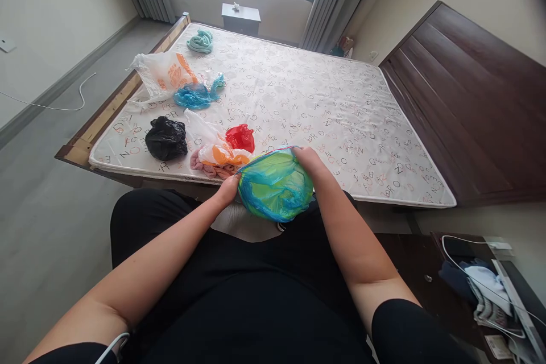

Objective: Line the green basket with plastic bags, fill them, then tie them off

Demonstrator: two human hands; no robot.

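**Tight squeeze, slippery plastic**

Pressing a green-and-blue plastic bag (275,187) between left hand (227,189) and right hand (306,159), fingers (301,153) clamped on it, at 6 o'clock on the mattress (324,96) edge. Trapped air possibly splitting the thin film or squeezing the bag loose toward the orange-and-white bag (222,154).

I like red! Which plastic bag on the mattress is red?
The crumpled red plastic bag, the only red one, beside the white-and-orange bag.
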